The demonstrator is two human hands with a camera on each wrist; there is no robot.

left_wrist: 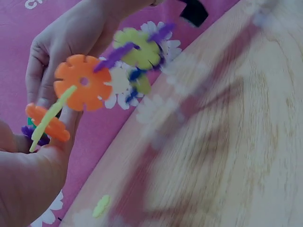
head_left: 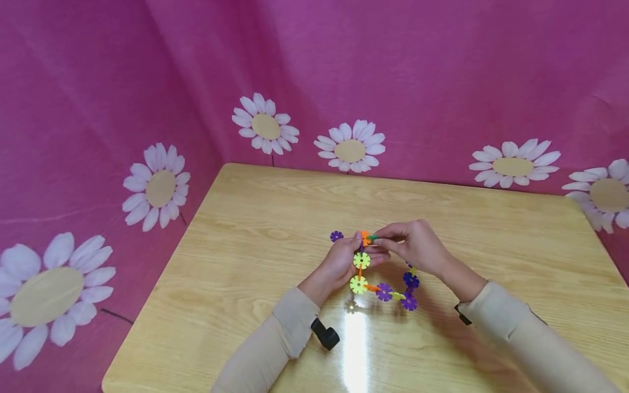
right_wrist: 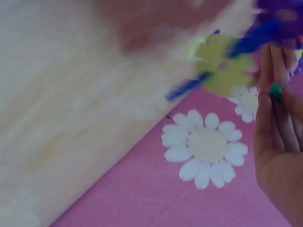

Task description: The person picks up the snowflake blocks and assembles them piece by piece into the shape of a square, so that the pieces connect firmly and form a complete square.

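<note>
A chain of slotted plastic flower discs, yellow (head_left: pixel 361 260), orange (left_wrist: pixel 83 82) and purple (head_left: pixel 384 292), hangs in a loop between and below both hands. My left hand (head_left: pixel 340 262) holds the chain's end, thumb against an orange disc (head_left: pixel 366 238). From the other side my right hand (head_left: pixel 417 244) pinches a small green disc (head_left: pixel 373 238) between thumb and fingertips, right at that orange disc. In the right wrist view, the green piece (right_wrist: pixel 275 92) shows only as a sliver between the fingers. A dark blue disc (head_left: pixel 411 280) hangs on the loop's right side.
A loose purple disc (head_left: pixel 336 236) lies on the wooden table (head_left: pixel 255 229) just beyond the left hand. Pink cloth (head_left: pixel 393 71) with printed daisies stands behind and left of the table. Black wrist cameras (head_left: pixel 325 334) sit at the cuffs.
</note>
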